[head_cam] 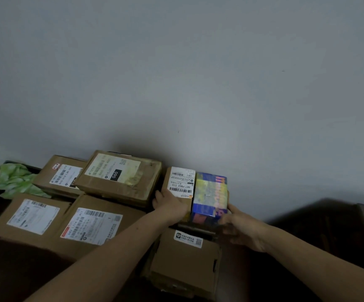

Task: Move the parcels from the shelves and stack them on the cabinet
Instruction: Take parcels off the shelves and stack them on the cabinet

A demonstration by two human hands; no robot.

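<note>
Left hands position: the left hand (169, 203) grips the near left corner of the small brown parcel (177, 188), fingers curled over its edge.
Right hands position: the right hand (239, 228) is blurred; thumb and fingers appear to clasp the near right corner of the colourful box (209, 192).
Location: the two items are pressed side by side, touching, close to the wall (220, 83). They sit above the open-flapped carton (185, 256), on a dark layer I cannot identify. The surface bearing the whole pile is lost in shadow.
Risk, split: the pair is held only by sideways pressure. Should either hand ease off, the items could part and one could drop off the right side.
Risk, footing: the carton's loose flaps offer an uneven seat, so the load may tilt.
Risk, knock: the left wrist is just beside the 060 parcel (120, 176), which lies skewed on lower boxes. A nudge could shift it.
Appearance, brown parcel: plain cardboard, with a white barcode label (181, 182) covering most of its top.
Appearance, box: glossy blue and yellow print, apparently film-wrapped and likely slippery.
Surroundings: three more labelled parcels, back left (61, 175), front left (31, 216) and front centre (94, 225). Crumpled green wrapping (13, 182) lies at far left.
</note>
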